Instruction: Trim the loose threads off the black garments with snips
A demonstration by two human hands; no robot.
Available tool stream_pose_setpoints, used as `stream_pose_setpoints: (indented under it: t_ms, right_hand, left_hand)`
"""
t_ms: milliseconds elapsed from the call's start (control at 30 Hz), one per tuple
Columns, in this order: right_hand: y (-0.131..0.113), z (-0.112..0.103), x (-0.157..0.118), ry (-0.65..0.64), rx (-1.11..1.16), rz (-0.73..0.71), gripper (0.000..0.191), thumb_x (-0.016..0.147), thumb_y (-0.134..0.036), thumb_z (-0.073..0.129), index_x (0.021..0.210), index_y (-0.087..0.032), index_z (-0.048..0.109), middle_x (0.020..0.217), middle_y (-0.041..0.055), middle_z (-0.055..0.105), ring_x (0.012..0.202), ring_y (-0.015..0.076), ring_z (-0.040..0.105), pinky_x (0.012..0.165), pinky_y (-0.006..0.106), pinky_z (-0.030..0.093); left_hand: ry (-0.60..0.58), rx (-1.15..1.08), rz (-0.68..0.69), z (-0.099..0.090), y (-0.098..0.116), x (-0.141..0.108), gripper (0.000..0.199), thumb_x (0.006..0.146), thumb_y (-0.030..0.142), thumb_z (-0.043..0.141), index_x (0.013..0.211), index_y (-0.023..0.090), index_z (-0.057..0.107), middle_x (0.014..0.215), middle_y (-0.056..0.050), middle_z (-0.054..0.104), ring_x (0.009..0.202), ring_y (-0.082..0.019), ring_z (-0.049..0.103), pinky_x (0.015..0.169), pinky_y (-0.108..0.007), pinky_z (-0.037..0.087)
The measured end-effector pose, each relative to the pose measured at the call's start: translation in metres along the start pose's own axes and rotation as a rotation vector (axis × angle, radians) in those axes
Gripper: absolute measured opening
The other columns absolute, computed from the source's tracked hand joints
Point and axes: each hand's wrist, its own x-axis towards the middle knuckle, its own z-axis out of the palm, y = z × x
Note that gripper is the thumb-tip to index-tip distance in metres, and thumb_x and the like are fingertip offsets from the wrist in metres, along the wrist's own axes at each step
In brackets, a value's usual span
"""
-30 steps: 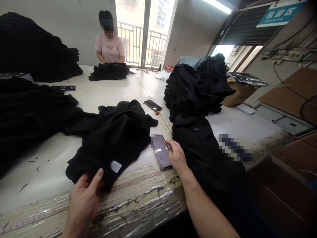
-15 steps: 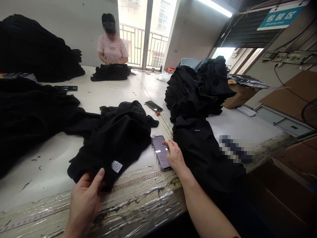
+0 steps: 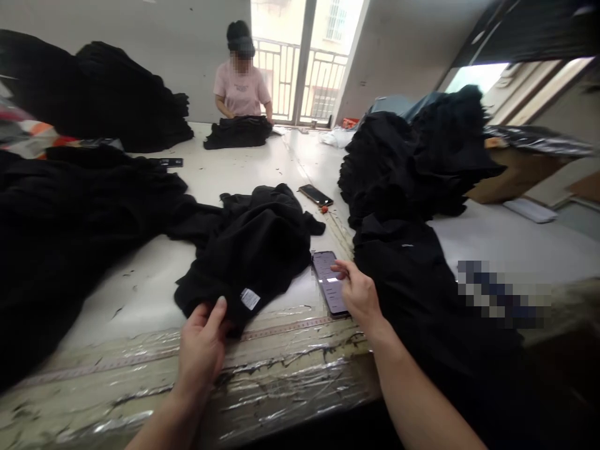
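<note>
A black garment (image 3: 262, 237) with a small white label (image 3: 250, 299) lies crumpled on the table in front of me. My left hand (image 3: 206, 334) pinches its near edge between thumb and fingers. Right of it, a smartphone (image 3: 330, 284) with a lit screen lies flat near the table edge. Over that screen is my right hand (image 3: 360, 290), its index finger stretched out and the other fingers bent, holding nothing; whether the fingertip touches the glass I cannot tell. A second phone (image 3: 315, 195), screen dark, rests farther back.
Black garments are heaped on the left (image 3: 94, 194), with another pile (image 3: 126, 100) behind. To the right stands a stack of black garments (image 3: 403, 169). A person (image 3: 242, 87) across the table handles a folded black stack (image 3: 238, 132). A measuring tape (image 3: 285, 327) runs along the near edge.
The whole view has shifted, so things sit farther right in the picture. My left hand keeps its pinch on the garment, and my right hand stays over the smartphone.
</note>
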Motion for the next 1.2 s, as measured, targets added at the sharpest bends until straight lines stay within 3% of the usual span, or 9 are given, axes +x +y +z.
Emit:
stream_pose_setpoints:
  t_ms: [200,267,367,567,833,1200]
  right_hand:
    - [-0.058,-0.007,-0.022,-0.373,0.11,-0.066,0.03,0.089,-0.022,0.044,0.118,-0.019,0.052,0.09,0.0049,0.067,0.083,0.0204,0.063,0.075,0.035,0.049]
    - [-0.08,-0.006,-0.032,-0.462,0.144,-0.106,0.036,0.086,-0.029,0.054,0.12,-0.019,0.05,0.094,0.0054,0.064,0.084,0.0205,0.061,0.073,0.035,0.05]
    - [-0.108,-0.003,-0.045,-0.522,0.236,-0.176,0.037,0.08,-0.025,0.063,0.114,-0.02,0.051,0.098,0.0053,0.061,0.083,0.0183,0.059,0.074,0.033,0.05]
    - [-0.132,0.008,-0.058,-0.471,0.357,-0.286,0.017,0.08,-0.012,0.059,0.096,-0.018,0.056,0.09,0.0034,0.055,0.075,0.0137,0.055,0.068,0.027,0.05]
    - [-0.134,0.022,-0.07,-0.292,0.341,-0.522,0.018,0.087,-0.011,0.052,0.103,-0.015,0.057,0.093,0.0085,0.056,0.085,0.0185,0.056,0.073,0.032,0.051]
    - [-0.132,0.023,-0.068,-0.247,0.396,-0.5,0.013,0.088,-0.01,0.049,0.095,-0.014,0.06,0.085,0.0071,0.057,0.077,0.0163,0.057,0.067,0.029,0.05]
  left_hand:
    - [-0.075,-0.083,-0.049,0.0,0.01,-0.012,0.034,0.064,0.036,0.078,0.086,0.016,0.063,0.09,-0.003,0.067,0.077,-0.016,0.063,0.058,-0.024,0.051]
    - [-0.087,-0.081,-0.041,-0.001,0.013,-0.018,0.032,0.066,0.035,0.078,0.086,0.016,0.063,0.087,-0.003,0.067,0.075,-0.015,0.063,0.058,-0.024,0.051]
    - [-0.099,-0.095,-0.032,-0.002,0.014,-0.029,0.03,0.066,0.032,0.078,0.087,0.015,0.064,0.085,-0.002,0.068,0.073,-0.014,0.063,0.059,-0.024,0.052]
    - [-0.111,-0.14,-0.07,-0.006,0.01,-0.047,0.029,0.067,0.029,0.078,0.088,0.013,0.065,0.087,-0.006,0.071,0.077,-0.016,0.065,0.065,-0.028,0.055]
    - [-0.106,-0.185,-0.101,-0.01,0.013,-0.053,0.027,0.07,0.027,0.076,0.089,0.013,0.064,0.087,-0.006,0.072,0.077,-0.017,0.067,0.066,-0.028,0.055]
    - [-0.096,-0.174,-0.145,-0.009,0.013,-0.054,0.025,0.069,0.027,0.077,0.085,0.012,0.065,0.08,-0.005,0.072,0.071,-0.015,0.067,0.062,-0.025,0.055]
